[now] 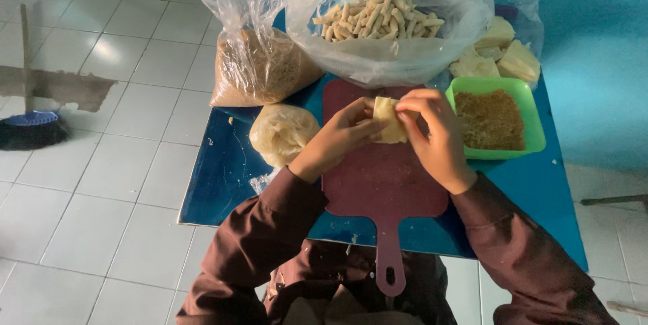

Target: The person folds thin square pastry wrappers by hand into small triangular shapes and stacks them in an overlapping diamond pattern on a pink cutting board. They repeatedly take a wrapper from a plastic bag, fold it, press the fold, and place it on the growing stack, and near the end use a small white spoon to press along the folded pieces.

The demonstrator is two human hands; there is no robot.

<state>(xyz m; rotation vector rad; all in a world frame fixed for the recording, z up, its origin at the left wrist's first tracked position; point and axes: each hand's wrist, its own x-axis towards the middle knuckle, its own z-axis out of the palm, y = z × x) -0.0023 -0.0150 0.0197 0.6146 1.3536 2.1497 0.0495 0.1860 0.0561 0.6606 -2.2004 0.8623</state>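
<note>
We hold the pale wrapper (389,120) pinched between both hands, left hand (339,137) and right hand (435,132) closed on its opposite sides, just over the far end of the maroon cutting board (381,183), its long axis running away from us.

A small pale yellow wrapper (390,120) is sitting between two hands, just above the dark red cutting board (381,176). It is looking thin and soft, like a little sheet of dough. It is being folded, so its top edge is standing up straight and flat. The left hand (337,139) is pinching its left side. The right hand (435,132) is covering its right side with bent fingers, hiding part of it.
</note>
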